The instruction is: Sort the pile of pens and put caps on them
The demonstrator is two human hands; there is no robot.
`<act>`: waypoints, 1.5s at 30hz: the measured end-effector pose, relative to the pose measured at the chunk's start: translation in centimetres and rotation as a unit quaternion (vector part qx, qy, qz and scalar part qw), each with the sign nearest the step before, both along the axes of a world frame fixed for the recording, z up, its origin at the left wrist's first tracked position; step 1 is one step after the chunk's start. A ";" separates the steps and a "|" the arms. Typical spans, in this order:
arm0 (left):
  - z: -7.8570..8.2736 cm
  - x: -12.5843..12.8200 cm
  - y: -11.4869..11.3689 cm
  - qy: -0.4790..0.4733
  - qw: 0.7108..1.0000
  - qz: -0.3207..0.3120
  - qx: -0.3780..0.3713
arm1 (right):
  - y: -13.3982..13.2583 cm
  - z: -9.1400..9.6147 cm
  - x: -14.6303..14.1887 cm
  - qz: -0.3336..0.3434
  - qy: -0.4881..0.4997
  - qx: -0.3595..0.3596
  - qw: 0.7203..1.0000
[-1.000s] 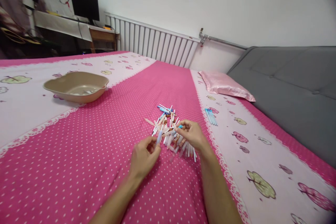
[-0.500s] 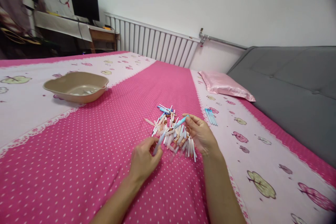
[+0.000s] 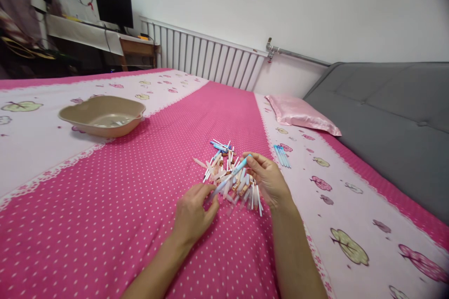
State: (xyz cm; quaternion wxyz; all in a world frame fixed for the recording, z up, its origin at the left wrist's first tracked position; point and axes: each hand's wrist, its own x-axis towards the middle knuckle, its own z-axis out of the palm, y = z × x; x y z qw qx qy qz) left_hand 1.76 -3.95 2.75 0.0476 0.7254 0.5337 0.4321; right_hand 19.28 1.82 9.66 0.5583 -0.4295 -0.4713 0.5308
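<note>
A heap of small pen parts point(image 3: 228, 168), white, blue and orange, lies on the pink dotted bedspread point(image 3: 140, 187). Both my hands hold one thin pen point(image 3: 229, 177) above the heap's near edge. My right hand point(image 3: 268, 180) pinches its blue end. My left hand point(image 3: 192, 212) pinches its pale lower end. The pen slants from lower left to upper right between the two hands.
A row of blue pens point(image 3: 282, 155) lies on the pale strip to the right of the heap. A tan bowl point(image 3: 101, 114) sits at the far left. A pink pillow point(image 3: 301, 114) and a grey sofa point(image 3: 386, 121) are at the right.
My right hand lifted the blue end up and right out of the heap, then came slightly back. My left hand slid a little right; the pen now spans both hands.
</note>
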 end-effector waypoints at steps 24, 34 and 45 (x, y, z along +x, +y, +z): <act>0.2 0.0 -0.1 -0.019 1.000 0.001 -0.006 | -0.5 0.2 -1.5 0.047 -0.054 0.015 0.997; 0.2 -0.1 -0.2 -0.031 0.999 -0.009 -0.010 | -0.5 0.0 -1.9 0.050 -0.044 0.004 0.998; 0.3 -0.1 -0.1 -0.036 0.999 -0.010 -0.008 | -0.8 -0.5 -1.9 0.135 -0.036 -0.007 0.990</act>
